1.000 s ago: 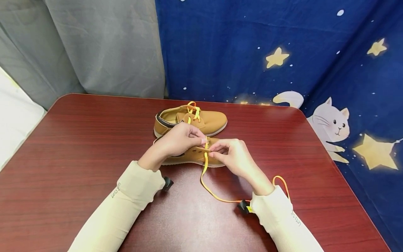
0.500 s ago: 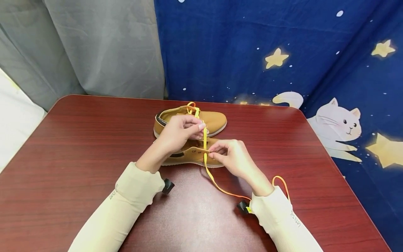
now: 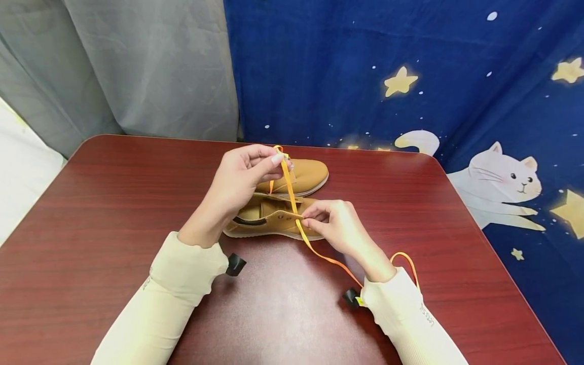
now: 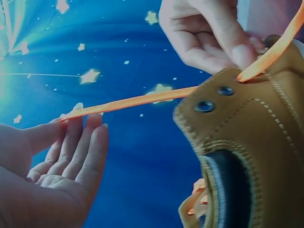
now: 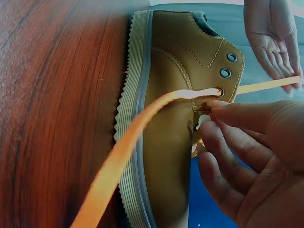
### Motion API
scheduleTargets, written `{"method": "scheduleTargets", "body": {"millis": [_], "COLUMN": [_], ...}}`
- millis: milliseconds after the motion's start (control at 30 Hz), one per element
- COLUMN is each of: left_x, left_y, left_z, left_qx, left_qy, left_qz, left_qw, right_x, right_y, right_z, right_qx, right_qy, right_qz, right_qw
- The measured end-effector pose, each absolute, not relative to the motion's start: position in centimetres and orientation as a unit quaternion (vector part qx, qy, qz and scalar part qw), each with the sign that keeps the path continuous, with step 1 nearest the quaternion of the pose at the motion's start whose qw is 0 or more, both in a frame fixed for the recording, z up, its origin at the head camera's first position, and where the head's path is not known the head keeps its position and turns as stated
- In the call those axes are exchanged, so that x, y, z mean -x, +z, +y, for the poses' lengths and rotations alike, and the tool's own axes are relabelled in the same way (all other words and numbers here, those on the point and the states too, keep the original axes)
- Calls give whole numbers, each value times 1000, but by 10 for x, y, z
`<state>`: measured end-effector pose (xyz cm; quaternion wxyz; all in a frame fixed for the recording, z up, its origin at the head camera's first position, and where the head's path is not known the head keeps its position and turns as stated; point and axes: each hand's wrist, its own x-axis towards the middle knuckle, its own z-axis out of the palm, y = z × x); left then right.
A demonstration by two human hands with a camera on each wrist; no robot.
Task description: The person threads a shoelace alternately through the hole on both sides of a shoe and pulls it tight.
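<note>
With closed grips, the left hand [image 3: 239, 175] pinches an orange shoelace [image 3: 290, 190] threaded through a brown shoe [image 3: 271, 226], and the right hand [image 3: 341, 225] pinches its eyelet flap [image 4: 194, 122].

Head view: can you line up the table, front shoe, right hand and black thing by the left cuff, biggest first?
1. Table
2. Front shoe and right hand: too alike to rank, and the hand partly covers the shoe
3. Black thing
</note>
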<state>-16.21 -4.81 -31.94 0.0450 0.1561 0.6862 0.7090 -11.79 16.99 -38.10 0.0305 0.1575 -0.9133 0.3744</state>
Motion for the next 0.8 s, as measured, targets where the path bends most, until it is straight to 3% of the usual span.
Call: {"method": "scheduleTargets", "body": {"millis": [467,633,800], "left_x": [154,153,152], "left_y": [-297,-298,-309], "left_z": [-67,-65,-46], "left_qx": [-150,-157,-170], "left_qy": [806,781,703], "left_qz": [570,603,691], "left_qw": [-52,-40,3], "right_x": [120,124,132], "right_y": [-380,-372,-370], "right_z": [171,177,179], "right_qx": [-151,-169,-161], "right_qy": [377,341,359], "right_qz": [-914,-925,-919], "right_qw": [11,16,25]}}
